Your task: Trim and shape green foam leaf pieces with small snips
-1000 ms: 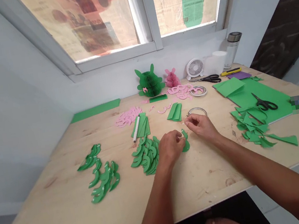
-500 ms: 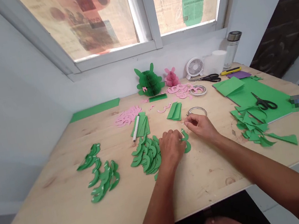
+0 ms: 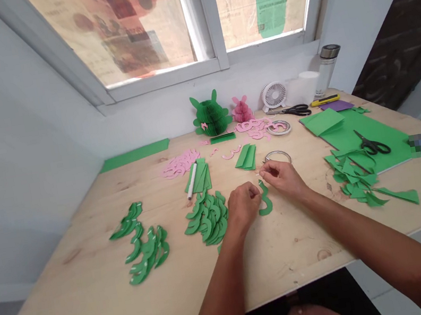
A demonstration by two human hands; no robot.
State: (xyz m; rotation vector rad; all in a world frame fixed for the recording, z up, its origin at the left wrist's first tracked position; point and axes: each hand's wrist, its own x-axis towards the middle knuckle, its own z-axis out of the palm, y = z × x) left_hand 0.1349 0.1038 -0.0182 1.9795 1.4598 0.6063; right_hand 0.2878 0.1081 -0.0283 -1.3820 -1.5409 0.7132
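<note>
On the table before me lies a wavy green paper piece (image 3: 268, 204) with a white mark at its upper end. My left hand (image 3: 245, 206) is beside its left edge, fingers curled together; what they hold, if anything, is hidden. To the upper right, my right hand (image 3: 283, 178) pinches a small white strip (image 3: 259, 174), perhaps tape, close above the piece. A heap of similar green paper cutouts (image 3: 207, 220) sits left of my left hand. Behind my right hand lies a roll of tape (image 3: 277, 152), partly covered by the fingers.
Green cutouts with white marks (image 3: 148, 256) lie at the left. A white pen (image 3: 192, 181) rests on green strips, near pink cutouts (image 3: 181, 163). Black scissors (image 3: 373, 143), green sheets (image 3: 375, 127) and scraps (image 3: 353, 176) are at right. Paper figures (image 3: 211, 117) and a fan (image 3: 274, 96) stand behind.
My left hand has turned, its fingers drawing up and curling together, and uncovers more of the wavy green piece, which has shifted slightly right. My right hand has barely moved.
</note>
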